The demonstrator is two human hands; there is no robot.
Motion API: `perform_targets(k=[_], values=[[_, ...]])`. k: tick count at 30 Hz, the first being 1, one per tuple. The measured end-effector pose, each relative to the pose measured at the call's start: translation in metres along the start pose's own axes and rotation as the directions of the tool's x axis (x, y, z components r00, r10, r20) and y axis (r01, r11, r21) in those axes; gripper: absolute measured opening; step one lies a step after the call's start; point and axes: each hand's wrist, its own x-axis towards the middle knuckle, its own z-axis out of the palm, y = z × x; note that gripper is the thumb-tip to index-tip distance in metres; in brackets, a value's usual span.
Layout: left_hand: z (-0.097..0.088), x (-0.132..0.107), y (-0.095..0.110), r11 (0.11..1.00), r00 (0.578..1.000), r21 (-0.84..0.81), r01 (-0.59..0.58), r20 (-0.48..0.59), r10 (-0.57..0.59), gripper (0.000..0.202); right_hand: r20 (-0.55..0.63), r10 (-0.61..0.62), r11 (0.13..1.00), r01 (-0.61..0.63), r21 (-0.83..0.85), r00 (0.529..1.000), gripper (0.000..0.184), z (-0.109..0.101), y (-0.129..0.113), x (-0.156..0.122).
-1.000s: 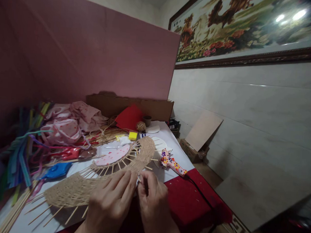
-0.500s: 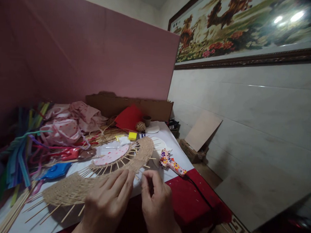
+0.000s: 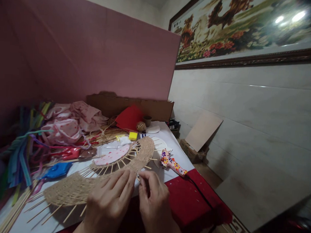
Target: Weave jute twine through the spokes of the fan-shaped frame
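A curved, fan-like twine weaving (image 3: 70,188) on thin wooden sticks lies across the table, with stick ends poking out along both edges. My left hand (image 3: 109,197) rests over its near middle, fingers closed together on the woven band and thumb hidden. Just to the right, my right hand (image 3: 153,195) pinches thumb and forefinger at a stick end by the outer edge; what sits between the fingertips is too small to make out. Inside the curve is a pink half-round piece with red hearts (image 3: 112,155). A flower-patterned glue gun (image 3: 172,163) lies right of the weaving.
Pink fabric (image 3: 62,126), colourful pipe cleaners (image 3: 21,158), a blue tool (image 3: 56,170) and loose sticks (image 3: 14,210) crowd the left. Behind are a yellow block (image 3: 133,135), a twine ball (image 3: 141,126) and red sheets (image 3: 129,118). A black cord (image 3: 200,192) trails off the right table edge.
My right hand has shifted slightly left, bringing its pinched fingertips to the stick end beside my left hand. The left hand keeps its hold on the weaving.
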Motion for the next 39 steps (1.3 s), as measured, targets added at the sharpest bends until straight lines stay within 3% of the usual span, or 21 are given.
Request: perform_targets(k=[8,17,30,39], values=[[-0.001,0.0,0.0,0.999,1.0,0.031,-0.012,-0.019,0.012,0.025,-0.038,-0.006,0.991,0.001,-0.137,0.999,0.017,0.004,0.008,-0.003],[-0.002,-0.001,-0.001,1.0,1.0,0.018,-0.013,-0.011,0.013,0.026,0.012,0.081,0.996,-0.081,0.046,0.997,0.013,0.002,0.003,0.0],[-0.005,0.004,-0.001,0.999,0.999,0.028,-0.034,-0.015,0.034,0.027,0.066,0.108,0.984,-0.116,0.133,0.992,0.013,-0.003,0.001,0.005],[-0.005,0.003,0.0,0.999,0.999,0.029,-0.037,-0.022,0.038,0.026,0.032,0.053,0.996,-0.051,-0.071,0.998,0.016,0.003,0.005,0.002]])
